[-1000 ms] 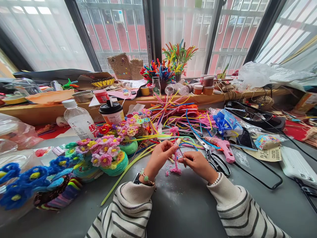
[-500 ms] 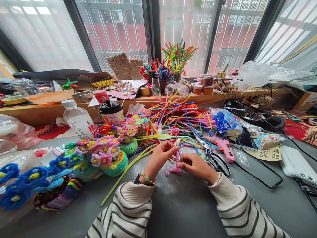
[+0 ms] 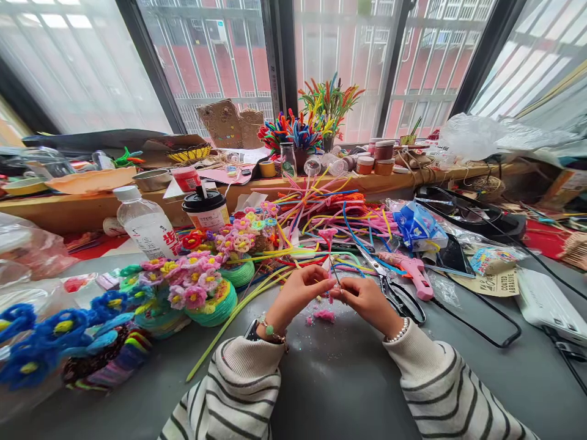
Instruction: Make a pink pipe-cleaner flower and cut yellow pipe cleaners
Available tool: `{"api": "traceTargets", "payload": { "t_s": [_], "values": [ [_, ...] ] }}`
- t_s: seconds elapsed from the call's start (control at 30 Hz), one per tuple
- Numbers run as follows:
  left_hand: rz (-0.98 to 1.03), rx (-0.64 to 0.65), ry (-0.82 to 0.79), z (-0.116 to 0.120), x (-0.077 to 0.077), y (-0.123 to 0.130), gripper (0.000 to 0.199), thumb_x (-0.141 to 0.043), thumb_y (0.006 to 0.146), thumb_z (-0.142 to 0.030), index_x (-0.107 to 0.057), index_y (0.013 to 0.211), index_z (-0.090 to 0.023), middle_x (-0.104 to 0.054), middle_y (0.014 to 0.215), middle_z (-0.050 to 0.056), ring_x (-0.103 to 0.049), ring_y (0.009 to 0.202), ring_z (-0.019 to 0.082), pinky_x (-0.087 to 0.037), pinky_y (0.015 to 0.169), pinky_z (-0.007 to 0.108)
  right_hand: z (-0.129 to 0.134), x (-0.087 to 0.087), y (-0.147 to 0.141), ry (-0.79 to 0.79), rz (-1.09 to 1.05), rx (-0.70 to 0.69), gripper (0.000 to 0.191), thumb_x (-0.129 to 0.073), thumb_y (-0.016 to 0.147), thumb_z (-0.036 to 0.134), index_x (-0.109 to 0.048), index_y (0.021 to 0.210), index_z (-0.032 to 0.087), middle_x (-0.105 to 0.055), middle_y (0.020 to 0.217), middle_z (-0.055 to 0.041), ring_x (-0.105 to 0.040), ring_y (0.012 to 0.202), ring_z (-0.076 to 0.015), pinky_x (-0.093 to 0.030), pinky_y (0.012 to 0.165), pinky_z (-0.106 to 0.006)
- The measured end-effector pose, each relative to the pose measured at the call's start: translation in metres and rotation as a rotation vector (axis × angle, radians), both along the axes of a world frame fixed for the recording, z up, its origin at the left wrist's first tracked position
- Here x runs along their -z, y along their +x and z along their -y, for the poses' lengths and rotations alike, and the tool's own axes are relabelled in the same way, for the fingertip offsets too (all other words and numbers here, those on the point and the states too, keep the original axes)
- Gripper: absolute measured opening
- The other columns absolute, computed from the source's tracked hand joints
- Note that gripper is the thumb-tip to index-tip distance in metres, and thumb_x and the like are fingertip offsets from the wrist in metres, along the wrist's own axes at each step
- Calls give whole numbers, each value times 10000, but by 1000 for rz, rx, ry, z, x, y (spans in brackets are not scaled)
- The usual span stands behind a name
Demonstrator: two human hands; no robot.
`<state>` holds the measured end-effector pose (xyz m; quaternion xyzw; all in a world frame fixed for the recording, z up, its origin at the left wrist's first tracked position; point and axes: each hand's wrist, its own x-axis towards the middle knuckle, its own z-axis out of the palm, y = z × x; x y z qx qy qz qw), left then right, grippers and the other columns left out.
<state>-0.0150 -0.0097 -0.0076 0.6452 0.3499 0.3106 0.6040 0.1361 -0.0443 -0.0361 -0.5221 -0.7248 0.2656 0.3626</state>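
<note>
in the head view, the left hand point(image 3: 305, 293) had its thumb and forefinger nearly together at an upright pink chenille stem point(image 3: 328, 234), though i could not tell whether they gripped it; the right hand point(image 3: 369, 304) pinched a thin dark strand point(image 3: 337, 277) between closed fingertips. the stem was between both hands, short of the grey table's point(image 3: 342, 391) far edge, with pink fluff point(image 3: 324, 316) below and black-handled scissors point(image 3: 384, 278) to the right.

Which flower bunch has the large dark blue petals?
The leftmost bunch; its big petals are dark blue, unlike the smaller, mostly pink flowers nearer the left hand.
</note>
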Motion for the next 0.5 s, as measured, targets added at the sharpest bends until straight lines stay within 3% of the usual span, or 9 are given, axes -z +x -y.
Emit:
{"api": "traceTargets", "payload": {
  "t_s": [0.3,0.5],
  "values": [
    [-8,72,-5,-1,5,-2,224,-611,615,-319,-547,687,-116,-539,626,2,-479,584,91,-366,556,215,-1,0,0,40,-18,106,477,-356,731,573,-317,473,173,-281,472,50,-274,466,-79,-198,441,-216],
    [5,91,-16,0,4,-2,212,-617,609,-313,-554,665,-118,-567,633,11,-498,590,97,-367,553,213,-1,0,1,19,-28,75,491,-310,735,599,-375,506,170,-347,492,38,-319,481,-88,-230,454,-219]
  ]
}}
